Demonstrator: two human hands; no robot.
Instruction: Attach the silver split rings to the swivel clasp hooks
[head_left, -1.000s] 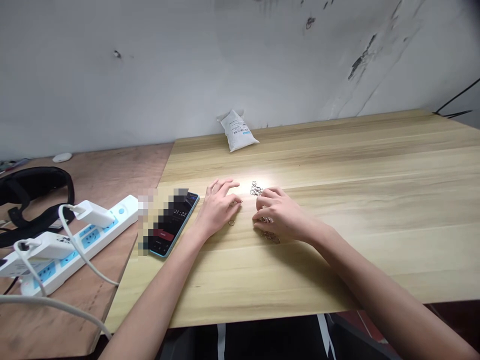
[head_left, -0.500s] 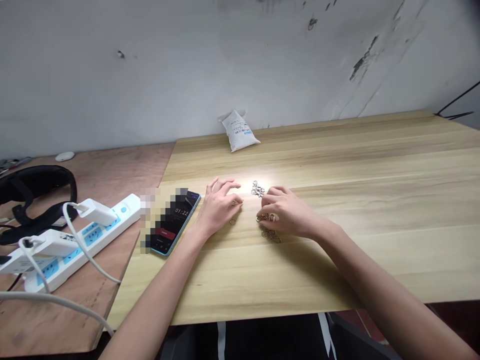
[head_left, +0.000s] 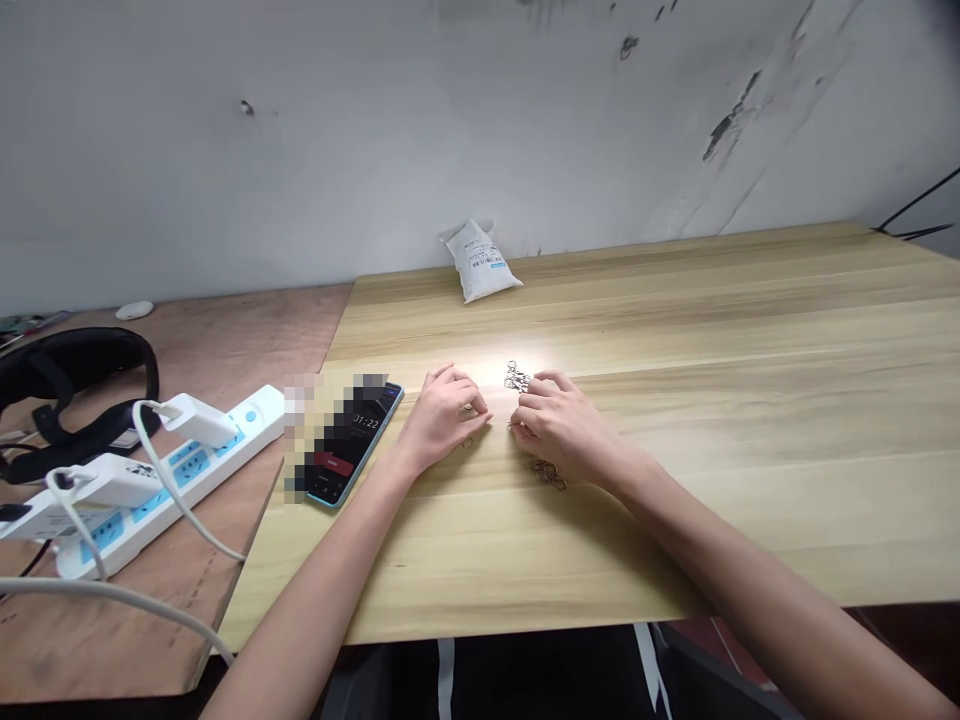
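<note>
My left hand (head_left: pixel 448 415) is closed in a pinch low over the table, with a small metal ring (head_left: pixel 469 407) showing between its fingers. A second loose ring (head_left: pixel 467 442) lies on the wood just under its thumb. My right hand (head_left: pixel 559 425) faces it, fingertips pressed together, with the edge of a small metal ring (head_left: pixel 511 427) poking out; the rest is hidden by the fingers. Beyond its knuckles lies a small cluster of metal clasps with rings (head_left: pixel 516 377). Close below the right palm is a pile of metal rings (head_left: pixel 547 473).
A phone (head_left: pixel 352 440) showing a timer lies left of my left hand. Further left are a white power strip (head_left: pixel 191 470) with chargers and cables, and a black padded strap (head_left: pixel 82 390). A white plastic package (head_left: pixel 484 265) rests near the wall.
My left fingers have drawn closer together around the ring. My right hand has moved slightly left, its fingers now covering the metal pieces seen beneath it before. The view has shifted slightly.
</note>
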